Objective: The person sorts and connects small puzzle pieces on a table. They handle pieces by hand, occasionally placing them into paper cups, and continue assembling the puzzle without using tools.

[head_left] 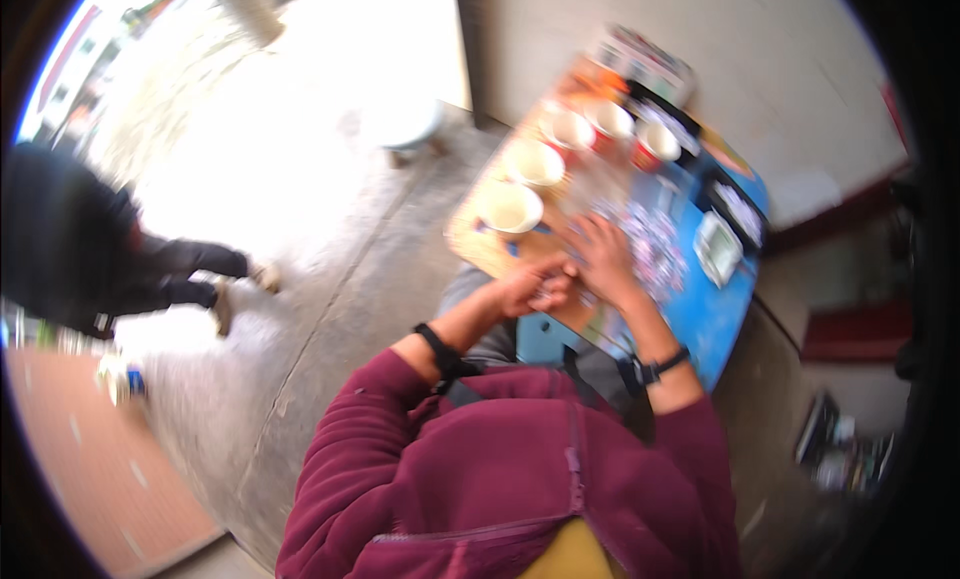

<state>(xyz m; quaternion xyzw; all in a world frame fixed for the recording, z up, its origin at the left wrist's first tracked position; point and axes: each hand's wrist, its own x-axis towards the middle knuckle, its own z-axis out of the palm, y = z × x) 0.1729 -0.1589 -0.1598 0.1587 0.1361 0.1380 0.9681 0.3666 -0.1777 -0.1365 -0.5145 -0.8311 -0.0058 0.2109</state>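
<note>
My left hand (535,287) is curled at the near edge of the small table, its fingers closed. What it holds, if anything, is too blurred to name. Just to the right, my right hand (604,259) reaches over the tabletop with fingers stretched out and no object visible in it. Its fingers are beside a scattered pile of small white and purplish pieces (655,247). Beyond my hands stand several paper cups, among them a near cup (511,209) and a red-and-white cup (656,145).
Black trays (738,207) and a white-green packet (718,249) lie on the table's blue right side (722,314). A carton (643,63) sits at its far end. A round stool (405,124) stands beyond. At the left is another person (70,244).
</note>
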